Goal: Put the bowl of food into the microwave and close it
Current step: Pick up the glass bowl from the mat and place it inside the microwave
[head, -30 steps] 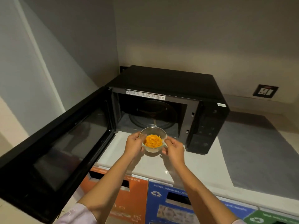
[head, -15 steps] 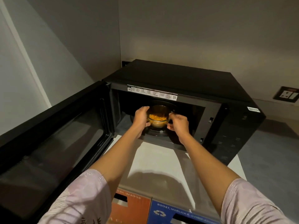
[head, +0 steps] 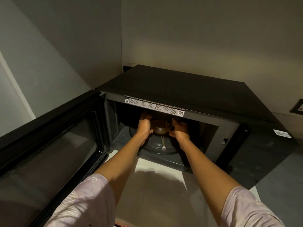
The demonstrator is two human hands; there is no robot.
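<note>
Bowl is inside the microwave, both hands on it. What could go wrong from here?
1. The bowl, held between the left hand and right hand, may not be down on the turntable yet; letting go early could tip it.
2. The door stands wide open; swinging it before both arms are out could catch them.

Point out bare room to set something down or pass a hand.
Free: the white counter between the forearms, before the black microwave; the grey surface right of it; the dark turntable's front. Crowded: mid-cavity, where left hand and right hand grip the small glass bowl. Inside, a gap lies right of the right hand.
</note>
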